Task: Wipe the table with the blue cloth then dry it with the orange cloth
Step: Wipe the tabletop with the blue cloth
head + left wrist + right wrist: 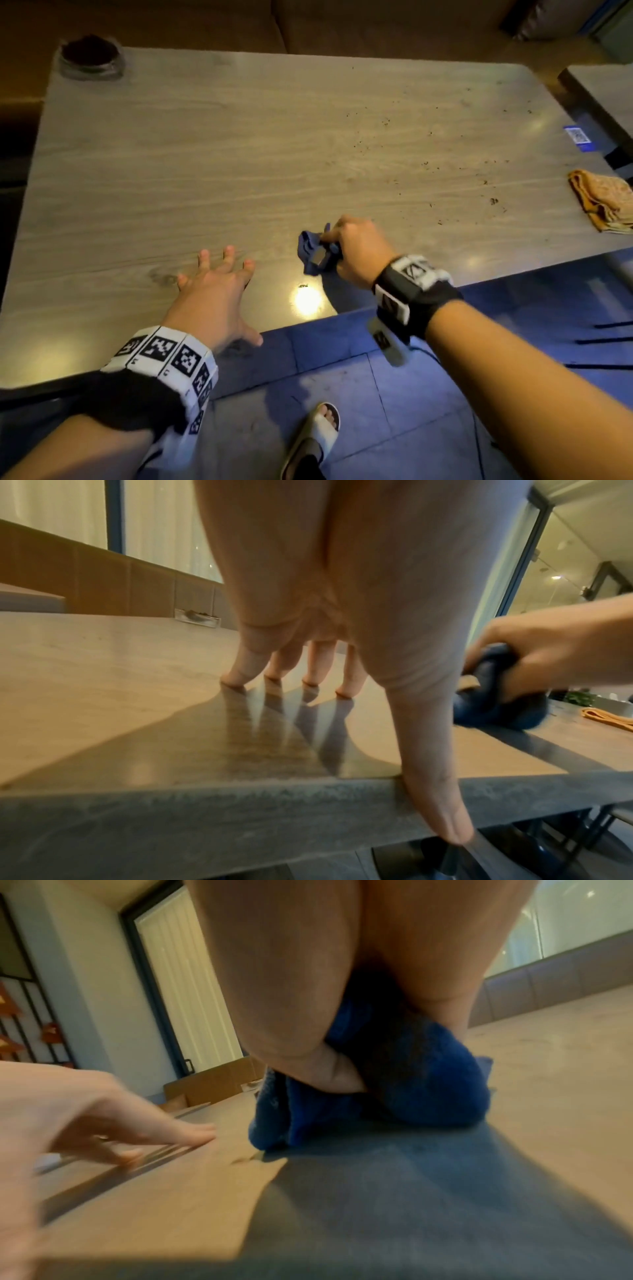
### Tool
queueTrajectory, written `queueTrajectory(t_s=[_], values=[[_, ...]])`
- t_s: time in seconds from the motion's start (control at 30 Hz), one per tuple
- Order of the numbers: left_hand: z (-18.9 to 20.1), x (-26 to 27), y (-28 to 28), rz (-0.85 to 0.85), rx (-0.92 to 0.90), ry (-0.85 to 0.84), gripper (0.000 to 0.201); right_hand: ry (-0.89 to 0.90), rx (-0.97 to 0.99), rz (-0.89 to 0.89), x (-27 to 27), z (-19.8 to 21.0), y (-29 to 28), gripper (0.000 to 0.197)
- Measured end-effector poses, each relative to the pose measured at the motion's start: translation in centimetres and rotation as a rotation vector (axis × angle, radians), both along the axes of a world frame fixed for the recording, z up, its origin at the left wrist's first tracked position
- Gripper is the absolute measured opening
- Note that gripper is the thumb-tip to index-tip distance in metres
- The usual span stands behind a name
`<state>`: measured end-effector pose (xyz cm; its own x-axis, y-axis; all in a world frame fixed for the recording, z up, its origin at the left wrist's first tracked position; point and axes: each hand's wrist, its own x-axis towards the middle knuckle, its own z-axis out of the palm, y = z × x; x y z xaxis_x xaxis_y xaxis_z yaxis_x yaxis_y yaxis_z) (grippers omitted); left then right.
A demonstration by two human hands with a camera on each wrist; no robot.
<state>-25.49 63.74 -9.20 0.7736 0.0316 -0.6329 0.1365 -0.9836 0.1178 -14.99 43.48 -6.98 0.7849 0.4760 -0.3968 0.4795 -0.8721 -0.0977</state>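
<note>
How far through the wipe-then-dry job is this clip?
Early. The right hand grips the bunched blue cloth on the table near its front edge; the left hand braces there. Crumbs remain on the right side. The orange cloth lies untouched, so drying is left.

Both forearms are bare; the left wrist band (164, 359) is black with white panels bearing square black-and-white coded markers; the right wrist band (416, 291) is black with white marked panels; one foot wears a white open-toed slide sandal (315, 435).
</note>
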Motion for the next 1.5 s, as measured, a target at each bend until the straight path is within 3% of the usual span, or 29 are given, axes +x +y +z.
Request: queueTrajectory(t_s=[0.1,0.2,0.33,0.4,0.5,0.67,0.83,0.97,1.03,1.17,1.37,1.5], values=[[0.1,-0.2,-0.1,0.005,-0.001,-0.016,0.132,0.018,0.152,-0.03,-5.3,-0.6,-2.5,0.042],[0.2,-0.2,0.0,0.01,-0.009,-0.029,0.133,0.099,0.161,-0.041,-9.2,-0.2,-4.1,0.044],[0.2,0.0,0.0,0.011,-0.009,-0.017,0.135,0.252,0.317,-0.154,-9.9,1.5,-4.5,0.046],[0.1,0.0,0.1,0.01,-0.01,-0.014,0.134,0.219,0.425,-0.23,-7.5,2.8,-3.0,0.049],[0.1,0.0,0.1,-0.003,-0.006,-0.009,0.131,0.007,0.546,-0.286,-1.9,4.5,1.1,0.048],[-0.5,0.1,0.3,-0.02,0.016,-0.002,0.133,-0.166,0.413,-0.25,9.0,3.8,8.7,0.033],[-0.8,0.2,0.0,-0.026,0.035,0.03,0.132,-0.243,0.256,-0.195,16.4,1.9,13.3,0.031],[-0.6,0.4,-0.1,-0.026,0.026,0.066,0.129,-0.155,0.189,-0.165,18.9,0.8,15.6,0.02],[-0.3,0.4,-0.1,-0.031,0.025,0.086,0.128,-0.082,0.146,-0.085,18.0,0.2,16.6,0.011],[0.4,0.9,-0.2,-0.026,0.022,0.138,0.129,-0.04,0.116,0.061,13.2,-0.7,16.0,0.026],[0.1,0.6,-0.1,-0.02,-0.001,0.079,0.126,-0.012,0.211,0.178,1.4,-1.5,7.8,0.036],[0.3,0.1,-0.1,-0.017,0.008,0.02,0.129,0.003,0.268,0.148,-6.1,-1.6,2.9,0.041]])
